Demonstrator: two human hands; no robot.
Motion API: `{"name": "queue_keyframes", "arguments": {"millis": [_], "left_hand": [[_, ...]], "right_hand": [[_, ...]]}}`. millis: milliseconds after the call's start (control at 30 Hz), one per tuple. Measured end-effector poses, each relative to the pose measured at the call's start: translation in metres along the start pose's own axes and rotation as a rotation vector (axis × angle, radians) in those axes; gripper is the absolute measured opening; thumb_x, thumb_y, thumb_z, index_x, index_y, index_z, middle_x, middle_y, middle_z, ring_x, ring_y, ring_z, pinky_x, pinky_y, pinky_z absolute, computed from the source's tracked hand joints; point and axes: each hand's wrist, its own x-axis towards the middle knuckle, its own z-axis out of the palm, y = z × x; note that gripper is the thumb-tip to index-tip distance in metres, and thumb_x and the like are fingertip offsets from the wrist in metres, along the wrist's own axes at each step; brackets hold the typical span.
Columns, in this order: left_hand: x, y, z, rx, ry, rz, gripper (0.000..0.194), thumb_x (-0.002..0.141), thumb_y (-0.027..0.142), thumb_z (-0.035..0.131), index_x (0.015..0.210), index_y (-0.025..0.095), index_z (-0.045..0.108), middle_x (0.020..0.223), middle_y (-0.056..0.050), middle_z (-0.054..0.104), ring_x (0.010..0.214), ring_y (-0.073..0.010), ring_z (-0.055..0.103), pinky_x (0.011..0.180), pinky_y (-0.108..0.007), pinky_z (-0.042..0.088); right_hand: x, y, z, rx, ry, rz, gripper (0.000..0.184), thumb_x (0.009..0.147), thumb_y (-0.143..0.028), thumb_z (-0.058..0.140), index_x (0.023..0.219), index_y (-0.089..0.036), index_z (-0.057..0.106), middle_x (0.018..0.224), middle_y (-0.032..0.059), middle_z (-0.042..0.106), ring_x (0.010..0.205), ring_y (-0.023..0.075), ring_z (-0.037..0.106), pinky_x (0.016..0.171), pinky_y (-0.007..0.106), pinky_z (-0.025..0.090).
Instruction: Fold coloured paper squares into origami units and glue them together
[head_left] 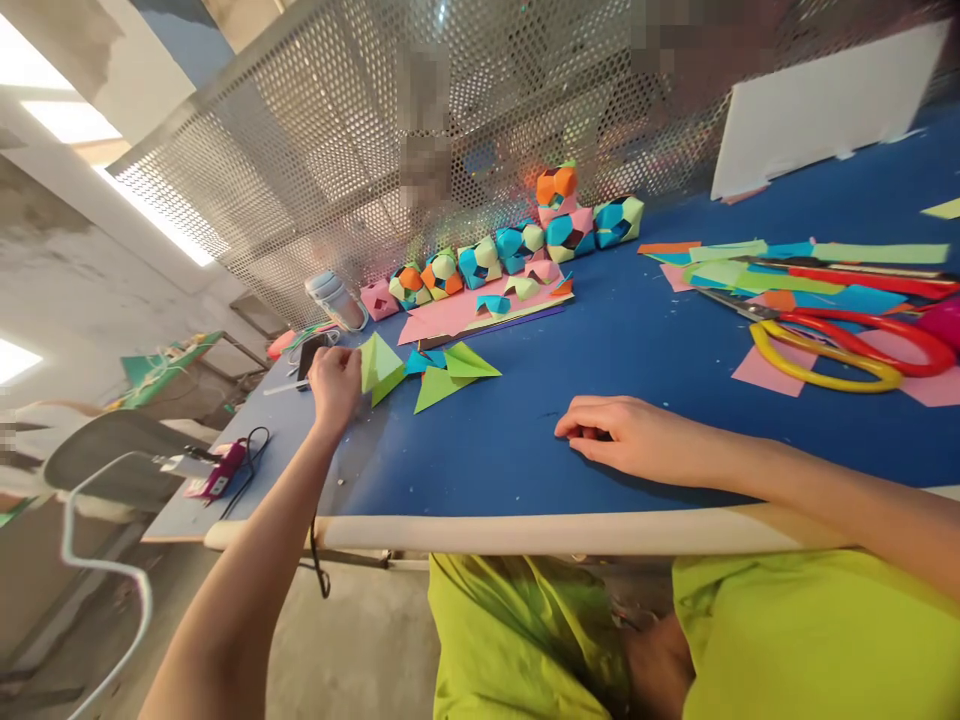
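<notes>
My left hand (334,386) reaches out to the left part of the blue table (570,360) and pinches a folded green paper piece (379,366). More folded green pieces (450,372) and a small blue piece (418,362) lie just right of it. My right hand (628,436) rests on the table near its front edge, fingers curled loosely with the tips down; whether it holds anything I cannot make out. A row of coloured paper polyhedra (517,245) stands behind, with an orange one (556,186) stacked on top.
Pink and yellow paper sheets (469,310) lie before the row. Red and yellow scissors (832,340) sit on paper scraps (750,262) at the right. A white board (825,105) leans against perforated metal mesh (315,150). A phone (309,356), a pale cup (335,297) and a pink device (216,474) are at the left.
</notes>
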Motion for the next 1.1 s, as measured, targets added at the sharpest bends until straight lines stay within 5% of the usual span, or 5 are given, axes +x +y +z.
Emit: {"name": "queue_keyframes", "arguments": {"millis": [233, 500, 767, 900, 1100], "left_hand": [[-0.026, 0.043, -0.011, -0.345, -0.040, -0.082, 0.025, 0.083, 0.038, 0.046, 0.081, 0.015, 0.056, 0.066, 0.001, 0.055, 0.058, -0.0117, 0.056, 0.059, -0.027, 0.052], [-0.093, 0.135, 0.025, -0.961, -0.401, -0.202, 0.023, 0.075, 0.038, 0.066, 0.076, 0.015, 0.061, 0.071, 0.001, 0.060, 0.065, -0.0123, 0.058, 0.062, -0.027, 0.053], [-0.111, 0.183, 0.062, -1.053, -0.665, -0.274, 0.018, 0.072, 0.031, 0.066, 0.075, 0.015, 0.058, 0.068, 0.001, 0.060, 0.061, -0.0132, 0.060, 0.061, -0.029, 0.054], [-0.104, 0.182, 0.078, -0.840, -0.816, -0.100, 0.013, 0.074, 0.027, 0.061, 0.080, 0.016, 0.056, 0.060, 0.002, 0.060, 0.053, -0.0137, 0.058, 0.052, -0.026, 0.049], [-0.095, 0.169, 0.092, -0.461, -0.715, 0.308, 0.011, 0.078, 0.024, 0.056, 0.086, 0.017, 0.061, 0.069, 0.002, 0.063, 0.060, -0.0106, 0.055, 0.058, -0.022, 0.044]], "right_hand": [[0.005, -0.007, -0.005, 0.148, 0.071, 0.069, 0.024, 0.084, -0.032, 0.049, 0.091, -0.020, 0.068, 0.090, 0.0045, 0.070, 0.076, 0.0175, 0.063, 0.070, 0.029, 0.047], [0.019, -0.027, -0.033, 0.551, 0.328, 0.220, 0.046, 0.085, -0.056, 0.050, 0.104, -0.015, 0.060, 0.104, 0.0100, 0.067, 0.089, 0.0213, 0.063, 0.067, 0.028, 0.048], [0.016, 0.011, -0.044, 0.342, 0.380, 0.354, 0.029, 0.071, -0.005, 0.054, 0.098, -0.014, 0.057, 0.084, 0.0038, 0.070, 0.070, 0.0141, 0.062, 0.057, 0.021, 0.040], [0.008, 0.032, -0.052, 0.309, 0.320, 0.313, 0.031, 0.069, -0.001, 0.052, 0.095, -0.015, 0.060, 0.083, 0.0022, 0.069, 0.071, 0.0130, 0.060, 0.057, 0.020, 0.038], [-0.003, 0.049, -0.048, 0.169, 0.288, 0.255, 0.018, 0.071, -0.001, 0.051, 0.078, -0.015, 0.060, 0.067, -0.0036, 0.058, 0.059, 0.0086, 0.048, 0.057, 0.020, 0.033]]}}
